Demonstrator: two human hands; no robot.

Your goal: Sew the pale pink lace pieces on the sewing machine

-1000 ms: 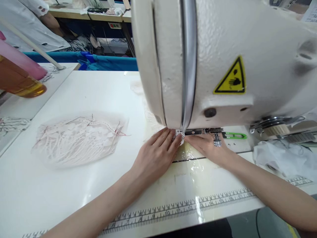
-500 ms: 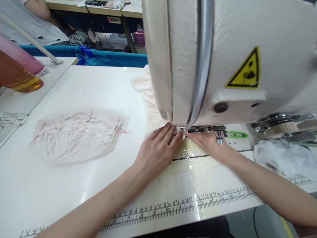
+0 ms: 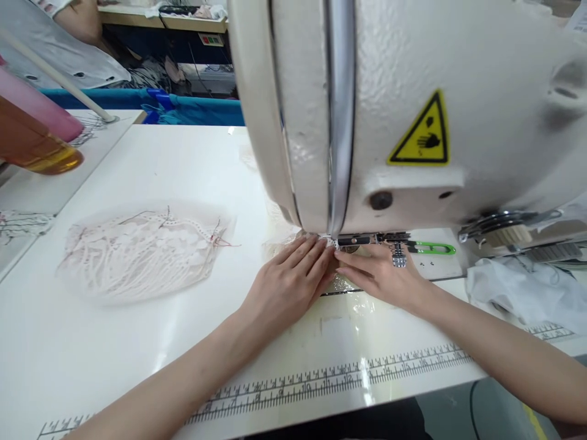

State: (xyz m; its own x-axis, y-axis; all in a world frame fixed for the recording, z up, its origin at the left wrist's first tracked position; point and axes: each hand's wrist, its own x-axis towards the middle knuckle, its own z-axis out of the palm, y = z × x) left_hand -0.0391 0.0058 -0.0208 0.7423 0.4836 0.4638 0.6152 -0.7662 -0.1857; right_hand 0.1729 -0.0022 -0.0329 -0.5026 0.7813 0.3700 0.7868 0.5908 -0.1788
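My left hand (image 3: pixel 291 275) lies flat, fingers stretched forward and side by side, pressing pale lace fabric (image 3: pixel 275 241) onto the bed of a sewing machine (image 3: pixel 312 122). Its fingertips are just left of the presser foot area, where a strip of white dotted trim (image 3: pixel 331 242) shows. My right hand (image 3: pixel 383 272) reaches in from the other side with fingers extended and apart, their tips close to my left fingers and the fabric edge. A metal attachment (image 3: pixel 367 239) partly covers it. Green-handled thread snips (image 3: pixel 433 248) are beside its knuckles.
A sheer lace piece (image 3: pixel 142 256) with loose red threads lies on the left of the table. White cloth (image 3: pixel 518 290) is bunched at right. A printed ruler (image 3: pixel 321 388) runs along the front edge. Bottles (image 3: pixel 41 140) stand at left; another person's arm (image 3: pixel 82 21) is beyond.
The machine head appears further left in view. My right hand has drawn slightly toward me and left, its fingers more spread. My left hand has shifted slightly, still on the lace.
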